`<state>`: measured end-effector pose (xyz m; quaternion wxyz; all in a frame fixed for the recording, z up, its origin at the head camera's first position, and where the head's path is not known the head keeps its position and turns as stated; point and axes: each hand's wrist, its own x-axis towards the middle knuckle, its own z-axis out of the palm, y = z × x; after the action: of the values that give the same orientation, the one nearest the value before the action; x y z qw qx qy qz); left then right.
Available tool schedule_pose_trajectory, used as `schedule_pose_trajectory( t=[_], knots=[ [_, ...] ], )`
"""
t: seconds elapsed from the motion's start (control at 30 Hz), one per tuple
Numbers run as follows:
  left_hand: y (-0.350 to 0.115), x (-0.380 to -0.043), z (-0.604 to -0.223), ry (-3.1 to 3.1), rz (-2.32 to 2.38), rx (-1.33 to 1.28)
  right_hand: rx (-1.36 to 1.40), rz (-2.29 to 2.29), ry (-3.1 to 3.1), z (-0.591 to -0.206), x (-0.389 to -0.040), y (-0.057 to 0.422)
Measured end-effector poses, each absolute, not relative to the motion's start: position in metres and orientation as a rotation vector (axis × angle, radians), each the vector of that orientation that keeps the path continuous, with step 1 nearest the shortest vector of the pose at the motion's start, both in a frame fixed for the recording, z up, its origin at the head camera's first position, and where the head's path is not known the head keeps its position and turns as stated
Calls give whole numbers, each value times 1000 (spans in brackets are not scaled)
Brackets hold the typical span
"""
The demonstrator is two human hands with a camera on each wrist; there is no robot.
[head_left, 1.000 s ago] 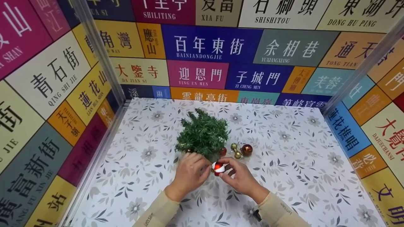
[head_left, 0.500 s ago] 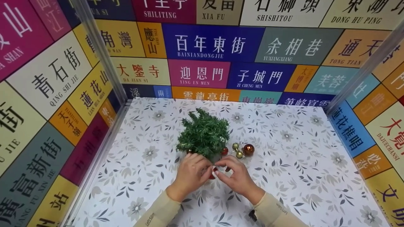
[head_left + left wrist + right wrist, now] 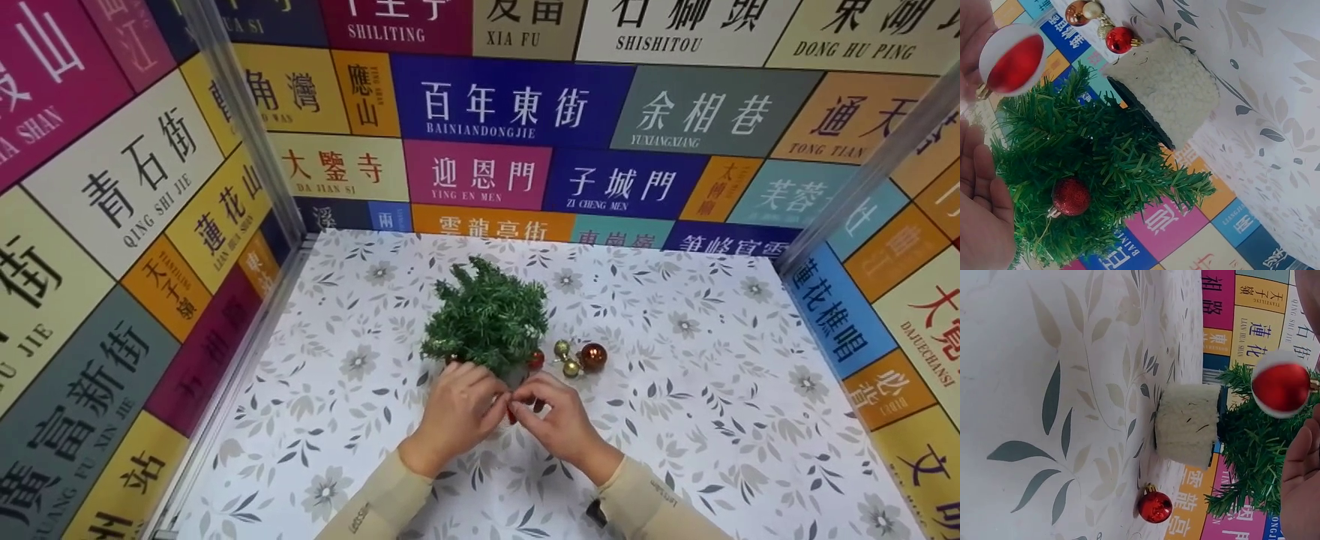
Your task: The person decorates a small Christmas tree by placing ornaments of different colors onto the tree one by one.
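Note:
A red and white Christmas ball (image 3: 1013,59) hangs below the fingertips of both hands, its gold cap upward. Only a sliver of the ball shows in the head view. My left hand (image 3: 459,405) and right hand (image 3: 561,421) meet at the cap, with thumbs and fingers pinched there; any thread is too fine to make out. Just beyond the hands stands a small artificial Christmas tree (image 3: 486,315), on a fleecy white base (image 3: 1188,424). On its branches hangs a glittery red ball (image 3: 1071,197).
To the right of the tree, on the flower-patterned tablecloth (image 3: 675,435), lie a shiny red ball (image 3: 535,359), small gold balls (image 3: 571,367) and a copper-brown ball (image 3: 593,357). Walls printed with street names (image 3: 510,97) enclose the back and sides.
My right hand has shifted from the ball's side up to its cap, beside the left fingertips. The ball has dropped below the fingers, mostly out of the head view's sight.

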<state>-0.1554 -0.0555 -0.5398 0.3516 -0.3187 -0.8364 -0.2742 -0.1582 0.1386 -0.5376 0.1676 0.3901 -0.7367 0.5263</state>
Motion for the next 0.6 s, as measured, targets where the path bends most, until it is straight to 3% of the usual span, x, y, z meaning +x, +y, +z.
schedule_pose_trajectory(
  t=[0.6],
  knots=[
    [-56,-158,-540,-2179,-665,-831,1109,1573,-2103,-539,-165,137]
  ],
)
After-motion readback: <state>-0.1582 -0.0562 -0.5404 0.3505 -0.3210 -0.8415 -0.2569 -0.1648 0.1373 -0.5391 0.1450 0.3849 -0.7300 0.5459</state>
